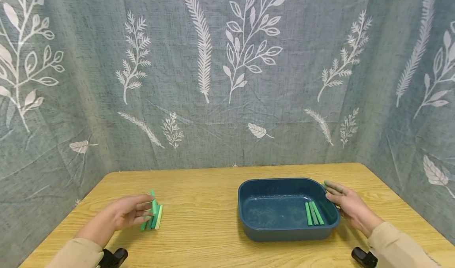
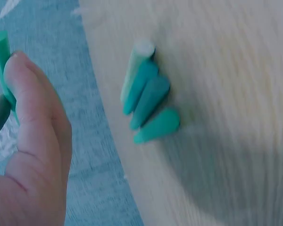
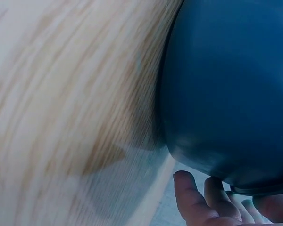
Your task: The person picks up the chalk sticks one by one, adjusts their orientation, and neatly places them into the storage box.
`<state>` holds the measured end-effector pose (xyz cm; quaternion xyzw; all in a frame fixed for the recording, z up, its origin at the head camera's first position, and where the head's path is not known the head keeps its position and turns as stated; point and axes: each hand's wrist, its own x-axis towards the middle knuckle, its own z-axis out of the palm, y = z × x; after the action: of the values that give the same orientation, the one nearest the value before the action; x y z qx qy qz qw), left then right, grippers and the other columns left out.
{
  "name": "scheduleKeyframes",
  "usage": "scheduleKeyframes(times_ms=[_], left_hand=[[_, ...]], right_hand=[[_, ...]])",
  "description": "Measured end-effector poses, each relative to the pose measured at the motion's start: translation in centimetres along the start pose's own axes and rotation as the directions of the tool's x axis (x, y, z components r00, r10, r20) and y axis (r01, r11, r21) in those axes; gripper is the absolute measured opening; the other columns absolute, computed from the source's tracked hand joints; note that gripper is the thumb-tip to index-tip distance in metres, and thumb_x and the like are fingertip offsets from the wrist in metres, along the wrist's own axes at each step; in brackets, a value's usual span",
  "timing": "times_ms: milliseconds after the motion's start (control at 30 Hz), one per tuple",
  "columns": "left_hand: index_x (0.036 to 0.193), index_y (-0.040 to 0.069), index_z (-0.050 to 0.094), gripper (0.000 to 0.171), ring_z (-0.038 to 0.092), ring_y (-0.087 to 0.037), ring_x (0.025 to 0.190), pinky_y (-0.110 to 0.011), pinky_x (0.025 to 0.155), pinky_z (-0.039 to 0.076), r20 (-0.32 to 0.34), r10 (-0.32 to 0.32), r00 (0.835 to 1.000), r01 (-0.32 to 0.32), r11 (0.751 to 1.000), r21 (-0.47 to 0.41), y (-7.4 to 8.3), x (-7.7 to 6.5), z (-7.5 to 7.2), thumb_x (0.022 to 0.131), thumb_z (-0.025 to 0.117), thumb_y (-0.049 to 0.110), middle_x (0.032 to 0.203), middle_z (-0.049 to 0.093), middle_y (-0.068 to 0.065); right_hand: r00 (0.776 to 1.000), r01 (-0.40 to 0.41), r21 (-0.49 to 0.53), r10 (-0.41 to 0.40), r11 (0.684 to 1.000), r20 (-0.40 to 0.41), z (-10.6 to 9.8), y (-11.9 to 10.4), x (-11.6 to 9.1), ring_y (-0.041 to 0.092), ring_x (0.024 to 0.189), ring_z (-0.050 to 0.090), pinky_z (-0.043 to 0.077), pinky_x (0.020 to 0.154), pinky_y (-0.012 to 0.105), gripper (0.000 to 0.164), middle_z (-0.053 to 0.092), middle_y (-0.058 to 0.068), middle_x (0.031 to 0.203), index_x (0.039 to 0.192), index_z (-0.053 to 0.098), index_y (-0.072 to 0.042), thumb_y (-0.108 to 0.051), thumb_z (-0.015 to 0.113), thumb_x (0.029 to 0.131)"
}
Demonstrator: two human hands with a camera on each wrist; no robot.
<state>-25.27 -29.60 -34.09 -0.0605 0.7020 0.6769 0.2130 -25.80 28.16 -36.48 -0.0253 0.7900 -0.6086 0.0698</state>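
Note:
My left hand [image 1: 129, 212] pinches a light green chalk stick [image 1: 154, 205] between thumb and fingers, above the left part of the table. The raised end of this stick [image 2: 1, 54] shows in the left wrist view. Below lie several chalk sticks side by side, among them a teal one [image 2: 151, 96] and a pale yellow one [image 1: 159, 216]. At the right end of the dark blue tub [image 1: 281, 234], my right hand [image 1: 350, 207] touches the rim, thumb at the edge and fingers extended along the outer wall. Three green chalk sticks [image 1: 314, 213] lie in the tub's right side.
A wooden table [image 1: 199, 205] carries everything. Grey-blue cloth with white leaf prints [image 1: 220, 141] hangs behind the table and along both sides. Wood surface stretches between the chalk pile and the tub.

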Motion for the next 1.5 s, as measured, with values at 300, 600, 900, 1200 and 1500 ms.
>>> scheduleKeyframes(times_ms=[300,600,900,1200,1500], left_hand=[[0.149,-0.013,0.006,0.070,0.064,-0.024,0.102,-0.020,0.081,0.056,-0.012,-0.004,1.000,0.003,0.998,-0.068,-0.7,0.6,2.9,0.104,0.047,0.021,0.100,0.062,-0.001],[0.146,-0.012,0.016,0.063,0.065,-0.012,0.081,-0.014,0.069,0.055,0.075,0.020,0.997,-0.012,0.994,-0.107,-0.4,0.6,6.3,0.103,0.049,0.020,0.093,0.062,0.001],[0.127,-0.007,0.047,0.037,0.065,-0.012,0.080,-0.019,0.073,0.056,0.129,0.024,0.991,-0.016,0.998,-0.064,0.3,1.1,9.2,0.101,0.053,0.019,0.095,0.063,-0.002],[0.124,-0.006,0.048,0.033,0.064,-0.014,0.081,-0.021,0.073,0.056,0.146,0.017,0.989,-0.018,1.000,0.006,1.3,1.5,11.4,0.101,0.052,0.017,0.095,0.064,-0.003],[0.131,-0.010,0.044,0.039,0.062,-0.020,0.090,-0.027,0.079,0.055,0.154,0.001,0.988,-0.010,0.998,0.056,2.2,1.7,13.5,0.102,0.050,0.016,0.110,0.061,-0.010]], right_hand=[[1.000,0.004,0.035,-0.003,0.999,-0.012,0.1,0.2,0.0,0.050,0.139,0.015,0.052,0.089,0.032,0.060,0.008,0.030,0.155,0.152,0.007,0.007,-0.007,0.040,0.105],[1.000,-0.002,0.027,0.003,1.000,-0.022,0.1,0.3,-0.2,0.051,0.139,0.015,0.051,0.092,0.037,0.061,0.009,0.030,0.155,0.153,0.008,0.006,-0.009,0.042,0.105],[1.000,0.002,0.026,-0.001,1.000,-0.022,0.1,0.3,-0.3,0.050,0.140,0.013,0.046,0.100,0.046,0.060,0.009,0.029,0.156,0.153,0.008,0.005,-0.008,0.041,0.105],[0.999,-0.005,0.034,0.006,0.999,-0.031,0.2,0.1,0.0,0.050,0.140,0.015,0.049,0.096,0.039,0.059,0.009,0.029,0.156,0.153,0.009,0.006,-0.007,0.041,0.105],[0.999,-0.005,0.035,0.007,0.999,-0.038,0.3,-0.1,0.2,0.050,0.140,0.015,0.043,0.103,0.049,0.058,0.009,0.029,0.156,0.153,0.009,0.005,-0.007,0.040,0.105]])
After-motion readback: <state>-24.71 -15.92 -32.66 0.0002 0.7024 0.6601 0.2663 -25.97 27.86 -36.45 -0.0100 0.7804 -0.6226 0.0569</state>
